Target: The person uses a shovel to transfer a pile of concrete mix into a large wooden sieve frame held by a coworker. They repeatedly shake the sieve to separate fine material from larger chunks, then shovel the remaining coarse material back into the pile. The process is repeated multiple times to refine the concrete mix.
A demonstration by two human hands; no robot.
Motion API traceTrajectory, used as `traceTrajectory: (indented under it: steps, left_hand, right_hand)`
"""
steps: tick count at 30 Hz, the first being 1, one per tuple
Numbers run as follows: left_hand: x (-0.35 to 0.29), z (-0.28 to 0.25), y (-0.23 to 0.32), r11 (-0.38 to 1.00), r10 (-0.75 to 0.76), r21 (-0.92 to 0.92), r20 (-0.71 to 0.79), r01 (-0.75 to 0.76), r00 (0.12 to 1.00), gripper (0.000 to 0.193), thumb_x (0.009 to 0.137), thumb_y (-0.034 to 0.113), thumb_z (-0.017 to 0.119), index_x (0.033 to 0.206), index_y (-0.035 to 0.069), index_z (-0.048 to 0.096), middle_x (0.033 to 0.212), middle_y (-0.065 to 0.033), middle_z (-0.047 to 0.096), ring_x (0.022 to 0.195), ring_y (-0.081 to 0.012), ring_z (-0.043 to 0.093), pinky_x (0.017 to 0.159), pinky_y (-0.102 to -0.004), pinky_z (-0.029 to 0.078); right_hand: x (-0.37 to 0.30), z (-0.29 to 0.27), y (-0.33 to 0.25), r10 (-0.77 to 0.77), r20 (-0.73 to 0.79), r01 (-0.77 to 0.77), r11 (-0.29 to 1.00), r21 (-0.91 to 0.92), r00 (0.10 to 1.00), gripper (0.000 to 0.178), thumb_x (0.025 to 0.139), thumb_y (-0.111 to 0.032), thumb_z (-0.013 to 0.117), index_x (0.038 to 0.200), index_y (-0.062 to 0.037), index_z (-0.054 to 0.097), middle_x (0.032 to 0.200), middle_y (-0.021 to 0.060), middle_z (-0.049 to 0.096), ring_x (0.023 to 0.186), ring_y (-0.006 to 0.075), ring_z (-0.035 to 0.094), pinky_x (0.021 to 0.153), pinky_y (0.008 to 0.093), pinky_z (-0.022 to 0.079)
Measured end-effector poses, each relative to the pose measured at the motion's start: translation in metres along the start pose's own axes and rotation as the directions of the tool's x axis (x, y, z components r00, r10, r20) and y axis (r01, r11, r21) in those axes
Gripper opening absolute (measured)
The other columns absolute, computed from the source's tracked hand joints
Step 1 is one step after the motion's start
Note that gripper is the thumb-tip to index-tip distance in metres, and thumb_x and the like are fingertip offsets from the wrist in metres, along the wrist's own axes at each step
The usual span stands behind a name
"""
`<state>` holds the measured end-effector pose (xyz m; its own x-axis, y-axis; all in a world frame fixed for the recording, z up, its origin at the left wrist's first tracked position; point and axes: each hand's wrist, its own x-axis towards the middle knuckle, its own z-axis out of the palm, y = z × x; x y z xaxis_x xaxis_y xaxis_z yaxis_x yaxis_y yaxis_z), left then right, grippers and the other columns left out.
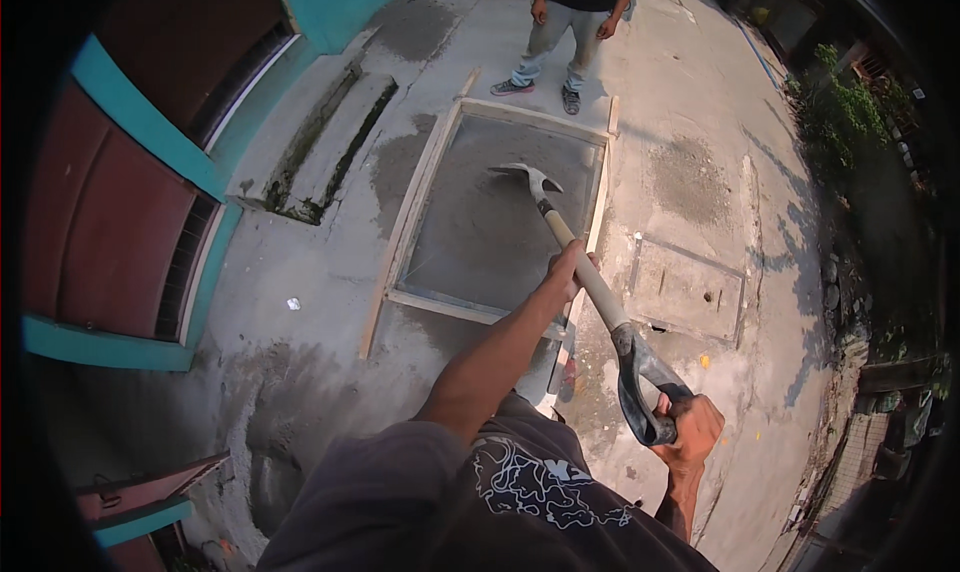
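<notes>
A shovel [604, 298] with a pale shaft slants across the middle of the view. My left hand [568, 268] is wrapped round its shaft about halfway down. At the top end, my right hand [692, 428] is closed on the dark D-shaped handle. The shovel's grey blade [532, 176] is at the far end, over wet grey concrete [470, 227]; whether its edge dips into the concrete I cannot tell. A rectangular wooden frame [408, 222] of pale boards surrounds the concrete. My left forearm passes over the frame's near right corner.
Beyond the frame stands another person [572, 42] in jeans, arms hanging down. A concrete step [318, 147] and a teal-trimmed wall [215, 167] are on the left. A square cover [687, 287] lies right of the frame. Plants [840, 112] line the far right edge.
</notes>
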<state>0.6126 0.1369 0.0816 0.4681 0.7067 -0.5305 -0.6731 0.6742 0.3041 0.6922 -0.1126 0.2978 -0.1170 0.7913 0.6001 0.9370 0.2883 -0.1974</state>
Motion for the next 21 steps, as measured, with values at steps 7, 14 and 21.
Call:
traceTrajectory:
  steps: [7,14,21]
  left_hand:
    - [-0.143,-0.014,0.093,0.973,0.174,-0.186,0.218,-0.134,0.96,0.031,0.078,0.032,0.051,0.091,0.008,0.036,0.085,-0.0104,0.051,0.084,-0.0213,0.053,0.075,-0.0341,0.044]
    - [-0.291,-0.117,0.143,0.799,0.516,-0.44,0.154,-0.409,0.843,0.025,0.079,0.029,0.05,0.09,0.009,0.041,0.102,-0.0131,0.051,0.095,-0.0205,0.05,0.086,-0.0334,0.038]
    - [-0.472,-0.22,0.167,0.2,0.897,-0.645,-0.181,-0.737,0.402,0.022,0.081,0.021,0.048,0.09,0.004,0.039,0.112,-0.0186,0.043,0.106,-0.0252,0.042,0.095,-0.0353,0.031]
  right_hand:
    - [0.1,-0.034,-0.053,-0.286,-0.149,0.281,0.958,-0.057,0.947,0.018,0.064,0.001,0.062,0.064,-0.0012,0.043,0.053,0.0101,0.046,0.042,0.0229,0.045,0.038,0.0297,0.033]
    - [0.178,0.012,-0.167,-0.599,-0.258,0.648,0.734,0.201,0.758,0.011,0.069,0.009,0.056,0.071,0.0042,0.047,0.058,0.0138,0.045,0.049,0.0258,0.044,0.042,0.0326,0.034]
    - [0.199,0.074,-0.383,-0.776,-0.4,0.83,0.268,0.49,0.487,0.025,0.061,0.006,0.064,0.08,0.0037,0.048,0.067,0.0115,0.048,0.059,0.0219,0.046,0.053,0.0288,0.038]
